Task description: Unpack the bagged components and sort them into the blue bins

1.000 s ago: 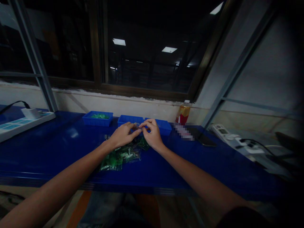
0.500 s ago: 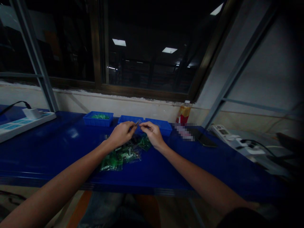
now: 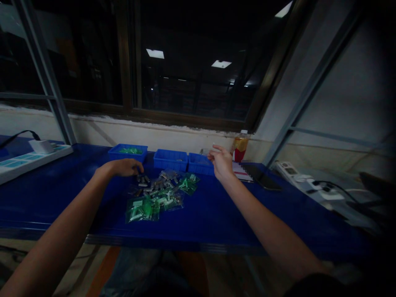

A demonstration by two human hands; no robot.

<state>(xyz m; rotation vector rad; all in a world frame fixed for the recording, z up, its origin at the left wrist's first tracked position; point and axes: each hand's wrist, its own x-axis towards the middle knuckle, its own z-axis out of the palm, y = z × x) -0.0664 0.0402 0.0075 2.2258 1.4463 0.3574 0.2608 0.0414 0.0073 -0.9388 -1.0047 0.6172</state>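
My left hand (image 3: 125, 167) is at the left rear of a pile, its fingers bent down over small dark cylindrical pieces (image 3: 142, 180). Thumb and fingertips are drawn together there; what lies between them is too dark to make out. My right hand (image 3: 221, 161) is above the right blue bin (image 3: 201, 165), index finger raised and the other fingertips pinched by a clear plastic bag (image 3: 204, 152), seen faintly. Between my hands lie small clear bags with metal pieces (image 3: 168, 177) and several bags with green and whitish contents (image 3: 144, 208).
A middle blue bin (image 3: 170, 161) and a left blue bin (image 3: 128, 153) with green pieces stand along the wall. At right are a drink bottle (image 3: 240, 146), a phone (image 3: 262, 178) and a power strip (image 3: 321, 192). Another power strip (image 3: 37, 161) lies far left.
My hands have parted from over the pile, where they held a small clear item together. The left moved left and down to the dark pieces; the right moved right to the right bin.
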